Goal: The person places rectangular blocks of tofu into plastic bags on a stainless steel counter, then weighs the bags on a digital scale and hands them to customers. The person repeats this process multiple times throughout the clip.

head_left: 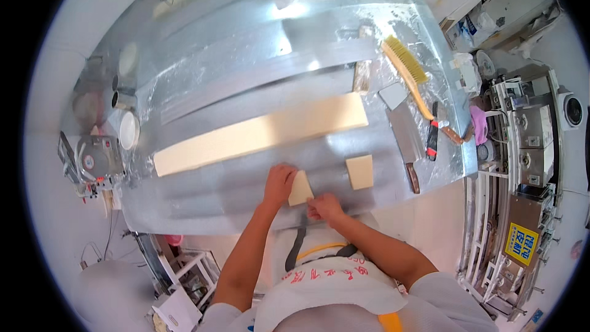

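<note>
A small square piece of pale dough [300, 189] lies on the steel table [246, 74] near its front edge. My left hand [279, 182] rests on the piece's left side. My right hand [324, 207] pinches its lower right corner. A second cut square of dough [359, 171] lies just to the right, untouched. Behind both stretches a long flat strip of dough [261, 133], running across the table from left to right.
A cleaver [405, 138] with a wooden handle lies right of the strip. A yellow-bristled brush [407, 71], a small red and black tool [432, 136] and a scraper [393, 95] sit at the table's right end. Metal cups [122, 99] stand at the left end. Machines [528, 147] line the right side.
</note>
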`<state>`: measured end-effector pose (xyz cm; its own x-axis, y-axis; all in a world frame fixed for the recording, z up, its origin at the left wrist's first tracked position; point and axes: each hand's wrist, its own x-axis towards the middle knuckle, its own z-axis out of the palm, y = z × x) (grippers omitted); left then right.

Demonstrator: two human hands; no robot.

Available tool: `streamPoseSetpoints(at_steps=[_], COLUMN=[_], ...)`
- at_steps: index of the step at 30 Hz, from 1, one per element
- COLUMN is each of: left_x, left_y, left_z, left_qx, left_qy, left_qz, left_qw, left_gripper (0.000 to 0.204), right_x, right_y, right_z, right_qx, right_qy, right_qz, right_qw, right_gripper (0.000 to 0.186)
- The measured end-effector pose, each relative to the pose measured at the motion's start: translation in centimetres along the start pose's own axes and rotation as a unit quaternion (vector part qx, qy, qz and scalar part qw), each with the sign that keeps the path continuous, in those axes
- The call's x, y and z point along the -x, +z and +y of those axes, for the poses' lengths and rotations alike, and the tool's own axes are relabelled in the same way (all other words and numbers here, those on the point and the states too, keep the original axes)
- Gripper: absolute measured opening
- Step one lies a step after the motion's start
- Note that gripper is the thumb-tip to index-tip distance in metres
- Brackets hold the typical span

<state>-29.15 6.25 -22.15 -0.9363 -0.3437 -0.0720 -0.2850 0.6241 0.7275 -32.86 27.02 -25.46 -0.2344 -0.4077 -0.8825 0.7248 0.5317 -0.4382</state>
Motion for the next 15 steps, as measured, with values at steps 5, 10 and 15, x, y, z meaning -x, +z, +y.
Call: streamPoseSetpoints(at_steps=[5,10,15], left_x=[-0.4,0.1,0.3], left_y=[0.6,0.1,-0.2], left_z=[0.9,0.9,1.4], left_qx=[-0.046,-0.032,0.01], left_qy=[-0.004,-0.035,-0.056], left_qz=[0.01,-0.026,-0.01], left_qw=[0.999,0.999,0.998], left_gripper=[0.014,0.014,0.016], right_x=[1.1,3.7,5.5], right_y=[-2.4,-3.8,-4.6], right_z=[-1.4,-2.7,-4.7], right_qx=[0.016,-0.003,0.018], right_qy=[0.012,-0.047,-0.142], right_qz=[-0.065,-0.041,0.035], right_qw=[0.998,0.998,0.989], right_gripper=[0.029,0.027,0.028])
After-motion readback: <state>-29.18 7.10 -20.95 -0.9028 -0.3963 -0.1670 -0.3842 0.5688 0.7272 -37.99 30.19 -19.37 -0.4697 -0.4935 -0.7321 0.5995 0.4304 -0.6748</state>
